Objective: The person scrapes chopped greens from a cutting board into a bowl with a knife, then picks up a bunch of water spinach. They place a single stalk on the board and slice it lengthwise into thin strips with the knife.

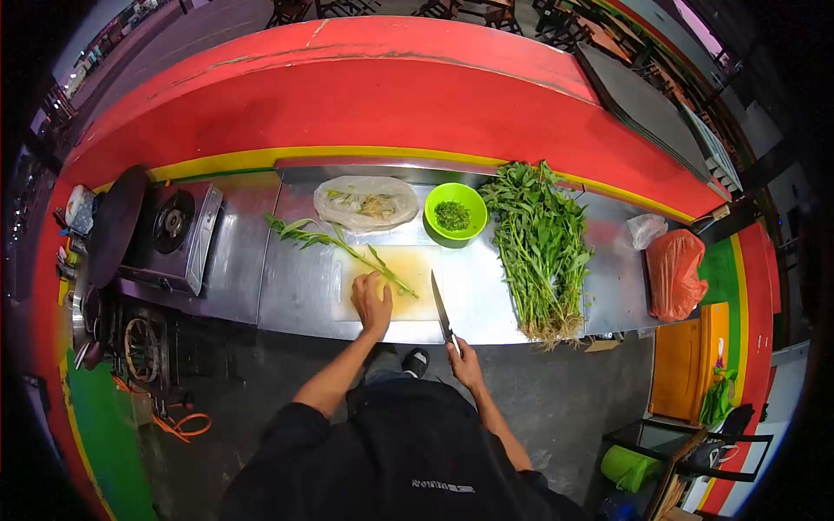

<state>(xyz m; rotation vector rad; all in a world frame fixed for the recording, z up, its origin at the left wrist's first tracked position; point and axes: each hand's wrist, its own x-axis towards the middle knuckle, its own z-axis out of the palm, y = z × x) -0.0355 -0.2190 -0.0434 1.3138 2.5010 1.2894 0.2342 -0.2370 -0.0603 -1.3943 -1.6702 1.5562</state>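
On the pale cutting board (349, 304), my left hand (372, 304) presses down with its fingers curled against a leafy green stalk (401, 283). The stalk lies slantwise, its leafy end reaching past the board to the upper left. My right hand (465, 363) grips the handle of a knife (441, 306), whose blade points away from me beside the board's right edge. Beyond the board are a green bowl (474, 235) of chopped greens and a clear plastic bag (346, 213) with plant pieces inside. A large bunch of leafy greens (539, 252) with roots lies to the right.
A gas stove (178, 234) and a dark round pan or lid (120, 227) stand at the left of the steel counter (234, 278). An orange-red plastic bag (675, 276) is at the far right. A red wall (347, 100) borders the counter's back.
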